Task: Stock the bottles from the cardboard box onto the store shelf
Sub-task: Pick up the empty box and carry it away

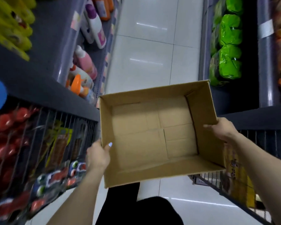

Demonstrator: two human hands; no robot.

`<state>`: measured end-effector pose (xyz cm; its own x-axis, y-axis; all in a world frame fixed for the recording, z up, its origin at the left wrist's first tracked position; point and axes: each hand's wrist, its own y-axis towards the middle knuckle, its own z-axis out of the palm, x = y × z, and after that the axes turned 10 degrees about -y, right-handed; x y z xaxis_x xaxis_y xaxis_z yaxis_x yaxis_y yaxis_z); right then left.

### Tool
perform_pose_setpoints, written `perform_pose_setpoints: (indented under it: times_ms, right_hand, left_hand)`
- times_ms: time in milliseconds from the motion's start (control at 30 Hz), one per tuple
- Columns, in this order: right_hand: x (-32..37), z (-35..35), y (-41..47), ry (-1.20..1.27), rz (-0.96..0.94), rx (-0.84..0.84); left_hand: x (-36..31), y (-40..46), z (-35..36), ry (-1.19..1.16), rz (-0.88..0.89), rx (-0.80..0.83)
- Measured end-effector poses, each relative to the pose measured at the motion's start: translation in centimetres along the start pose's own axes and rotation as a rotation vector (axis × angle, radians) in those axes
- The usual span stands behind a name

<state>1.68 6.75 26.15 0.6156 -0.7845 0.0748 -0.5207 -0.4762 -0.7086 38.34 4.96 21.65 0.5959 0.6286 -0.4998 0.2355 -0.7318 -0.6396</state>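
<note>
An open cardboard box [154, 135] hangs in the aisle in front of me, and nothing lies inside it. My left hand [98, 156] grips its left wall, thumb over the rim. My right hand [224, 129] holds the right wall from outside, fingers hooked on the edge. Several bottles [86, 62] in white, pink and orange stand on the lower store shelf [55, 51] to the left, beyond the box.
A wire rack [44, 140] with red and packaged goods stands at my left. Green bags [227, 49] fill the right-hand shelf, with another wire rack [258, 140] near my right arm. White floor tiles [152, 46] run down the narrow aisle between them.
</note>
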Motion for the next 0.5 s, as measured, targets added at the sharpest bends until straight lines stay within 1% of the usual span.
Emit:
perform_pose_setpoints:
  times_ms: [67, 233, 300, 367, 500]
  right_hand:
    - [1.2, -1.0, 1.8, 0.066, 0.005, 0.014]
    - [3.6, -4.3, 7.0, 0.157, 0.038, 0.039]
    - [4.7, -5.8, 10.0, 0.186, 0.076, 0.046]
    - [5.6, -6.7, 12.8, 0.221, 0.097, 0.072]
    - [7.2, -8.0, 19.8, 0.266, 0.119, 0.116]
  left_hand:
    - [-3.1, 2.3, -0.3, 0.056, 0.006, -0.032]
    - [-10.4, 7.9, 0.3, 0.125, 0.013, 0.03]
    - [-13.3, 10.9, 1.3, 0.16, 0.033, 0.051]
    - [-16.0, 13.5, 2.3, 0.206, 0.056, 0.039]
    - [-21.0, 20.0, 5.1, 0.197, 0.094, 0.08]
